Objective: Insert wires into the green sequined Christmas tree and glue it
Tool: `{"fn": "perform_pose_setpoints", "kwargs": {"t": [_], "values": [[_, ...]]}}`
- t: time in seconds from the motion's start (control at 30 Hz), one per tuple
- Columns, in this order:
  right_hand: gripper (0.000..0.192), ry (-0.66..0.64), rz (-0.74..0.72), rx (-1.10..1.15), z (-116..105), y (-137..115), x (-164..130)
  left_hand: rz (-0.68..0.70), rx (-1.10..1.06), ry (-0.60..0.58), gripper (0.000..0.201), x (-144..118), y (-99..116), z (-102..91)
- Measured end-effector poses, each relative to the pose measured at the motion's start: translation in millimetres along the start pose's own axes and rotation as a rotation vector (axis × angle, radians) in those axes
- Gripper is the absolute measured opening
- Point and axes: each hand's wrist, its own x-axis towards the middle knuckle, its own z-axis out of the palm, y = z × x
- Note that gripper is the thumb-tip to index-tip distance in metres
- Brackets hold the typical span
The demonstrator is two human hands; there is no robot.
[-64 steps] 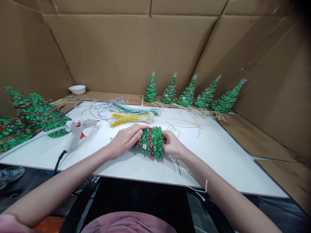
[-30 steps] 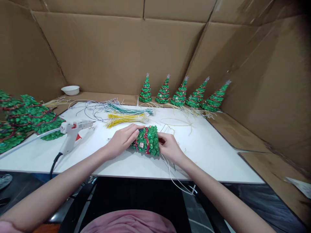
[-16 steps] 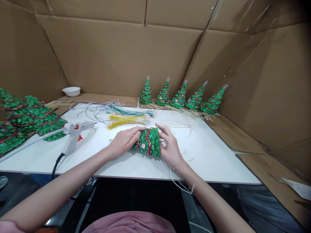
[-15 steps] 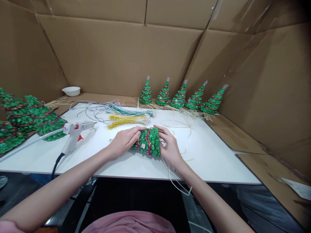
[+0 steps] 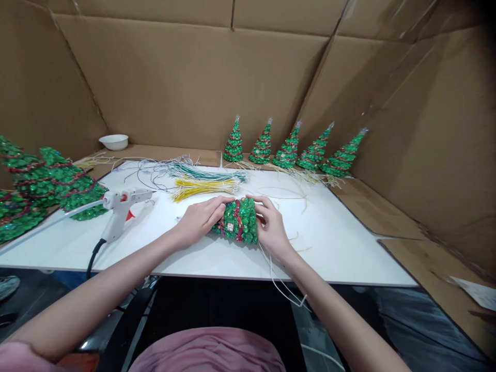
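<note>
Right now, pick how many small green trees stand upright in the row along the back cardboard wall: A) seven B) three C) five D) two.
C: the row of small green trees at the back cardboard wall counts five, all upright, behind the white board.
</note>
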Motion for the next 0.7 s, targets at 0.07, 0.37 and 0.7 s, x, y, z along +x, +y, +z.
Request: {"fn": "perform_pose_setpoints", "kwargs": {"t": [0.07,0.37,0.7], "values": [[0.036,0.006,0.000,0.002,0.3,0.6,0.6,-0.004,-0.003,0.002,0.040,0.0,0.3,0.2],[0.029,0.031,-0.002,0.005,2.0,1.5,2.2,-0.024,0.013,-0.007,0.041,-0.1,-0.1,1.1],[0.032,0.034,0.026,0.042,3.5,6.1,3.3,-0.031,-0.036,-0.031,0.040,3.2,3.6,-3.2]]}}
